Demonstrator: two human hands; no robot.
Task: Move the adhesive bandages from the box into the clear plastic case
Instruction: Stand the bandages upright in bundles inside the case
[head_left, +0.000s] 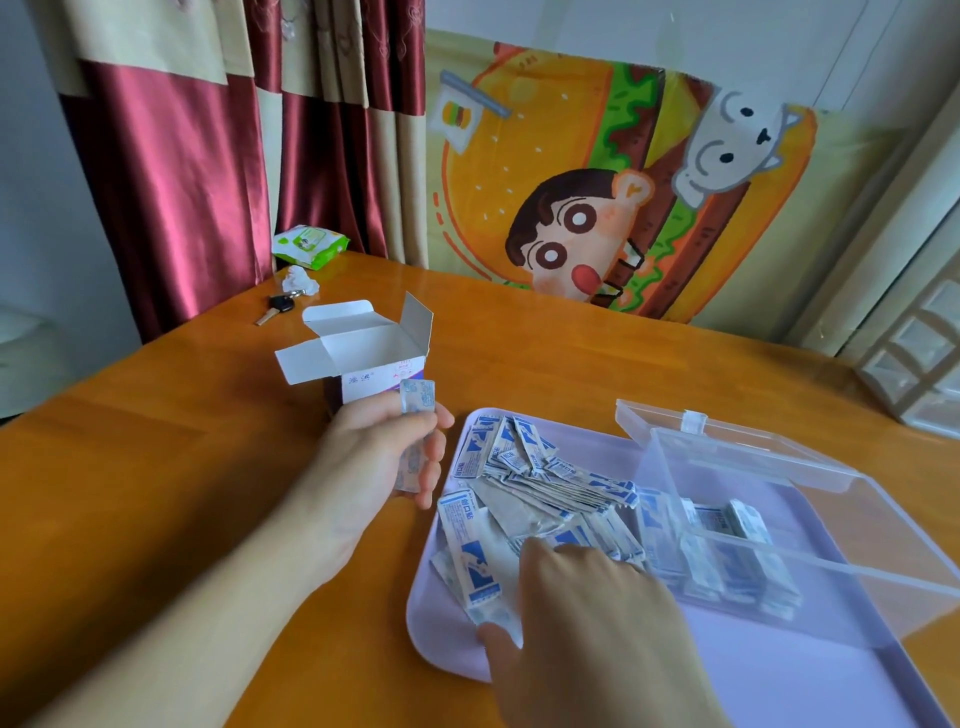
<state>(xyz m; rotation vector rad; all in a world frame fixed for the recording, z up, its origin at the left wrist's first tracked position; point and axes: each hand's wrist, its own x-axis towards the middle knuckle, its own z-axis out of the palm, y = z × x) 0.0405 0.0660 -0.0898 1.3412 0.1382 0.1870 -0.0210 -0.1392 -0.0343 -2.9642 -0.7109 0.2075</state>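
Observation:
The white bandage box (363, 358) stands open on the wooden table, its flaps up. Just in front of it, my left hand (384, 457) grips a small stack of wrapped bandages (415, 431). A loose pile of bandages (530, 483) lies on the lilac tray (779, 691). My right hand (587, 613) reaches down onto the near edge of that pile, fingers and thumb touching bandages; whether it holds one is hidden. The clear plastic case (810, 540) sits on the tray at the right, lid open, with several bandages stacked inside.
A key (275, 307), a crumpled tissue (301, 280) and a green wipes pack (310, 247) lie at the table's far left corner. A cartoon cloth hangs behind the table. A white lattice object (919, 353) stands at the right edge.

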